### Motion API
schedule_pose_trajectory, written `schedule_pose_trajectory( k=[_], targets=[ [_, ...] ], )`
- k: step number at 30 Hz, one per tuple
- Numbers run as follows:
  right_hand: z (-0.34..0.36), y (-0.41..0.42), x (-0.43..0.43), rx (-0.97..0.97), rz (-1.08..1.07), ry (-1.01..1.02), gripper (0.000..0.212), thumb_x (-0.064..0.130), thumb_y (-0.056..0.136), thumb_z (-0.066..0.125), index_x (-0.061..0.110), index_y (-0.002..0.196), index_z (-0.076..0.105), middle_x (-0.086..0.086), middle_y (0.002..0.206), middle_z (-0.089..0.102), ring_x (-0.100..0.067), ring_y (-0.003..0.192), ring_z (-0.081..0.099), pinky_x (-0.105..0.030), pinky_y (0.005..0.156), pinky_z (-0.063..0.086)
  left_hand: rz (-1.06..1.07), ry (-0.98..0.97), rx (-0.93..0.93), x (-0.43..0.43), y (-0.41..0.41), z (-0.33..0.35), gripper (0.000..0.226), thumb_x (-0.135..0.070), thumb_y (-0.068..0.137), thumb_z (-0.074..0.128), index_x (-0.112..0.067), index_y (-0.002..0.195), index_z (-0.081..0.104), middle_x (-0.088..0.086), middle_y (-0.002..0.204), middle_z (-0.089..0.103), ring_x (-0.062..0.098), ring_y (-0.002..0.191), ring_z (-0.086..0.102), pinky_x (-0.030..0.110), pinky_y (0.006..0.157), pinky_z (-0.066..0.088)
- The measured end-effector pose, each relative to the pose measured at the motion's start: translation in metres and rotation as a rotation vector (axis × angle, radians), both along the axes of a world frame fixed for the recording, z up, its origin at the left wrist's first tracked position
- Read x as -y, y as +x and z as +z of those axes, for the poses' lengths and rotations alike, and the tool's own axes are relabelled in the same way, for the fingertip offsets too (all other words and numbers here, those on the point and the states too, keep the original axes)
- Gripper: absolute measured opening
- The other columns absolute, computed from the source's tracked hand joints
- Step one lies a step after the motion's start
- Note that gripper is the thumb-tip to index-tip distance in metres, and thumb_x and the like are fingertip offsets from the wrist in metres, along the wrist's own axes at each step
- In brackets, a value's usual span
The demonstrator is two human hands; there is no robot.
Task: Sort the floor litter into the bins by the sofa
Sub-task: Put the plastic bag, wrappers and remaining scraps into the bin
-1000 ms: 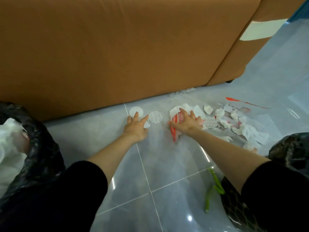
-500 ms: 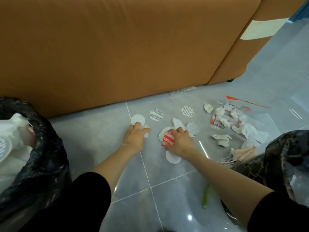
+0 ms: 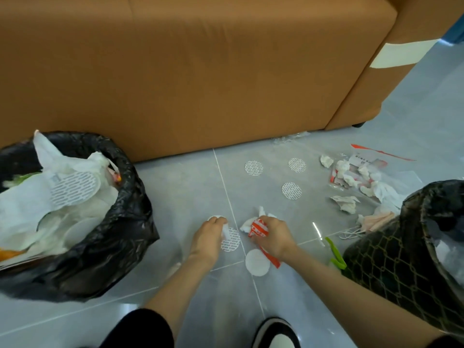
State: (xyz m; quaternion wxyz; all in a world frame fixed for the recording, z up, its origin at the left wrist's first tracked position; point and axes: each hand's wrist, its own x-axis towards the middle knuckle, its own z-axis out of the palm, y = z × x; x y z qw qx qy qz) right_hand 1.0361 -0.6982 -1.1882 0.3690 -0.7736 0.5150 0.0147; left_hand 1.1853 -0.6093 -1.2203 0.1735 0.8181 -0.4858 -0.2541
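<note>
My right hand (image 3: 275, 237) grips a crumpled red-and-white wrapper (image 3: 258, 228) with white paper scraps bunched in it, low over the floor. My left hand (image 3: 207, 237) pinches white round pads (image 3: 229, 238) off the tiles. A plain white pad (image 3: 257, 262) lies just below my right hand. Three patterned round pads (image 3: 253, 168) (image 3: 296, 165) (image 3: 291, 190) lie farther out towards the sofa. A black-bagged bin (image 3: 113, 237) full of white paper stands at the left. A dark patterned bin (image 3: 401, 257) stands at the right.
The orange sofa (image 3: 200, 71) fills the back. A heap of crumpled tissues and a clear plastic bag (image 3: 361, 177) lies at the right, with a face mask (image 3: 376, 221) and a green strip (image 3: 335, 254) beside the right bin. My shoe (image 3: 276, 332) shows at the bottom.
Both hands have drawn back towards me, dragging litter along. My right hand has bunched the red wrapper and scraps into its grip. The view has dropped, showing both bins more fully.
</note>
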Motion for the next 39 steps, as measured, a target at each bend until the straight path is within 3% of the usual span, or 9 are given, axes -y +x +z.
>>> schedule_pose_trajectory(
  k=[8,12,18,22,26,30,33,36,39],
  targets=[
    [0.053,0.014,-0.027,0.296,-0.034,-0.167,0.019,0.018,0.083,0.071,0.011,0.100,0.068,0.008,0.086,0.056,-0.011,0.082,0.054,-0.004,0.064,0.032,0.042,0.165,-0.038,-0.041,-0.010,-0.002,0.037,-0.008,0.088,0.056,-0.012,0.125,0.050,0.010,0.125,0.057,0.025,0.113,0.055,0.030,0.093,0.042],
    [0.074,0.026,-0.035,0.378,0.009,-0.232,0.021,0.015,0.080,0.073,0.013,0.100,0.068,0.010,0.087,0.058,-0.008,0.080,0.057,0.004,0.064,0.034,0.200,0.009,-0.119,-0.056,-0.006,0.017,0.031,-0.012,0.089,0.057,-0.003,0.118,0.058,0.013,0.123,0.060,0.026,0.112,0.057,0.025,0.092,0.039],
    [0.111,0.053,-0.046,0.553,0.039,-0.247,0.023,0.019,0.080,0.073,0.021,0.100,0.061,0.013,0.090,0.059,0.001,0.076,0.055,0.001,0.065,0.037,0.371,-0.310,-0.168,-0.062,0.024,0.085,0.030,-0.013,0.089,0.059,-0.004,0.118,0.060,0.011,0.112,0.065,0.027,0.103,0.061,0.024,0.080,0.040],
    [0.135,0.077,-0.052,0.677,0.025,-0.197,0.025,0.021,0.083,0.070,0.025,0.101,0.054,0.014,0.086,0.060,-0.012,0.082,0.061,-0.020,0.071,0.049,0.386,-0.516,-0.160,-0.062,0.046,0.139,0.016,-0.016,0.089,0.059,-0.012,0.103,0.063,0.003,0.089,0.065,0.015,0.075,0.057,0.022,0.065,0.038],
    [0.157,0.107,-0.058,0.790,0.045,-0.134,0.028,0.021,0.086,0.067,0.021,0.106,0.047,0.013,0.089,0.056,-0.006,0.079,0.058,-0.007,0.058,0.046,0.459,-0.658,-0.078,-0.076,0.079,0.182,0.017,-0.022,0.092,0.055,-0.020,0.108,0.059,-0.008,0.091,0.060,0.013,0.078,0.058,0.026,0.070,0.046],
    [0.168,0.144,-0.072,0.795,0.134,-0.055,0.032,0.025,0.089,0.064,0.024,0.111,0.041,0.018,0.092,0.051,-0.004,0.083,0.057,-0.007,0.060,0.047,0.526,-0.672,0.038,-0.102,0.119,0.198,0.020,-0.019,0.093,0.052,-0.016,0.112,0.057,-0.011,0.081,0.057,0.004,0.067,0.051,0.011,0.059,0.039],
    [0.168,0.172,-0.086,0.811,0.183,-0.011,0.030,0.024,0.089,0.064,0.023,0.107,0.042,0.017,0.088,0.053,-0.004,0.081,0.057,-0.014,0.068,0.049,0.563,-0.588,0.117,-0.121,0.137,0.194,0.029,-0.016,0.093,0.052,-0.012,0.122,0.054,0.002,0.092,0.060,0.015,0.073,0.051,0.024,0.059,0.036],
    [0.167,0.198,-0.098,0.830,0.208,0.017,0.029,0.025,0.087,0.066,0.019,0.106,0.045,0.012,0.085,0.056,-0.009,0.082,0.059,-0.030,0.076,0.052,0.549,-0.537,0.166,-0.135,0.145,0.188,0.031,-0.012,0.093,0.053,-0.010,0.124,0.053,0.005,0.102,0.058,0.017,0.080,0.051,0.026,0.064,0.034],
    [0.167,0.225,-0.113,0.818,0.266,0.019,0.033,0.026,0.088,0.065,0.016,0.111,0.044,0.009,0.088,0.056,-0.010,0.083,0.058,-0.024,0.071,0.050,0.533,-0.497,0.193,-0.150,0.153,0.182,0.035,-0.011,0.092,0.053,-0.011,0.127,0.052,0.004,0.109,0.062,0.015,0.082,0.052,0.027,0.073,0.038]
  ],
)
